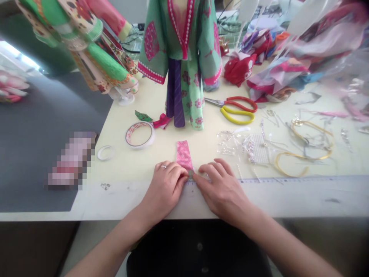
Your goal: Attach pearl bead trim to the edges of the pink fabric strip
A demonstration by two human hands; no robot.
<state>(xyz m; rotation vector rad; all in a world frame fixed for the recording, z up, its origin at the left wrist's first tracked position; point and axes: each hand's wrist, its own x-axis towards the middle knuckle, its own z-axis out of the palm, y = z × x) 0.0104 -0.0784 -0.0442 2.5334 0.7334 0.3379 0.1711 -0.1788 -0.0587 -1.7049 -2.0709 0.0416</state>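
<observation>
A narrow pink patterned strip (184,155) lies on the cream table top (121,173), running away from me. My left hand (165,185) and my right hand (220,188) meet at its near end, and their fingertips pinch it from both sides. A small green piece (190,174) shows at the pinch, partly hidden by my fingers. The strip's lowest end is hidden too. Under my hands lies a long ruler (288,179) along the table's near edge. A ring sits on my left hand's ring finger.
Behind the strip stands a green robe on a figure (180,50), with more costumes at upper left. Nearby lie a tape roll (140,135), red-and-yellow scissors (235,109), a bead packet (230,142), gold cord (305,148), and a grey mat (37,142).
</observation>
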